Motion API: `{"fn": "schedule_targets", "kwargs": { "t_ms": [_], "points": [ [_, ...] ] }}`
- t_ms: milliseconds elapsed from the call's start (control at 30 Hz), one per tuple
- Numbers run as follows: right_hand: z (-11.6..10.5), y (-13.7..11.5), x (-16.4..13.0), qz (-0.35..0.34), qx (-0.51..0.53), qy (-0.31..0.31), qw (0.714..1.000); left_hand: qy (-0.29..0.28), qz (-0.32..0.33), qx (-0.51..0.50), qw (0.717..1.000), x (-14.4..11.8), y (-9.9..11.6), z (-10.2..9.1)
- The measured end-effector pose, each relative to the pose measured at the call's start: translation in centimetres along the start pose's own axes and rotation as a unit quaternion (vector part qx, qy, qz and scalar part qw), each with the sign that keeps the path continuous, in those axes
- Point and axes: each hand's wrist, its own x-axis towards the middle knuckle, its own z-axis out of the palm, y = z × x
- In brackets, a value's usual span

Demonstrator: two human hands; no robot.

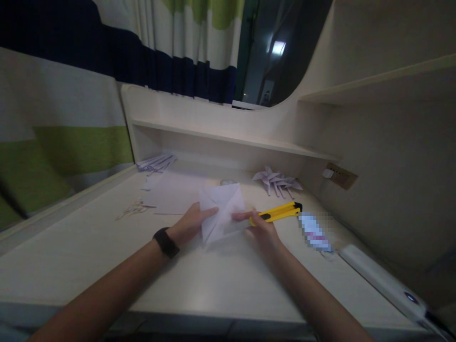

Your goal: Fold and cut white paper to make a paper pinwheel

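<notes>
Creased paper (228, 197) sits in the person's two hands, above the middle of the worktop (199, 289), its diagonal fold lines showing as it is held a little tilted.

At the far left end of the worktop, beneath the shelf (213, 136), lies a bundle of thin white rolls (156, 163), seemingly of paper. Just beside them spreads a flat layer of white sheets (174, 190); how many cannot be told. Nearer the person is a small scatter of slim tan pieces (135, 209), too blurred to name surely.

Next comes the left hand (190, 222), a dark band (166, 242) at its wrist. Its fingers are closed on the paper's left side, thumb on top. Past the paper, a small roundish object (228, 182) is partly hidden.

On the other side, the right hand (264, 233) has its fingers closed around a yellow cutter (280, 212), with one fingertip reaching onto the paper. Whether the blade is out cannot be told.

Behind the cutter, a few white pinwheels (274, 179) lie overlapping, their sticks pointing toward the person. Farther right are a pixelated item (315, 231) and a long white device (381, 280).

Judged from how things lie, the pinwheels look finished. The paper in hand appears folded but is not shaped like them, and no cut can be made out; the rolls and sheets at left look unused.
</notes>
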Motion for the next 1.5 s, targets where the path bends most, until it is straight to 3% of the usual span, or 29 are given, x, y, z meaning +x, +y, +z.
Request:
{"fn": "schedule_targets", "kwargs": {
  "t_ms": [167,233,433,600,867,1500],
  "points": [
    [0.2,0.7,-0.5,-0.065,-0.103,0.154,0.981,0.051,-0.023,0.012,0.998,-0.2,0.1,0.8],
    [0.3,0.6,-0.8,-0.095,-0.168,0.184,0.964,0.055,-0.035,0.021,0.998,-0.4,0.2,1.1],
    [0.5,-0.6,-1.7,-0.194,-0.307,0.126,0.923,0.065,-0.061,0.04,0.995,-0.8,0.6,1.7],
    [0.5,-0.5,-1.7,-0.225,-0.358,0.101,0.9,0.065,-0.066,0.05,0.994,-0.7,0.6,1.6],
    [0.4,0.1,-1.4,-0.25,-0.4,0.1,0.876,0.073,-0.078,0.051,0.993,-0.8,0.6,1.7],
    [1.1,0.0,-1.4,-0.3,-0.417,0.111,0.851,0.065,-0.08,0.047,0.994,-0.9,0.7,1.7]
  ]
}}
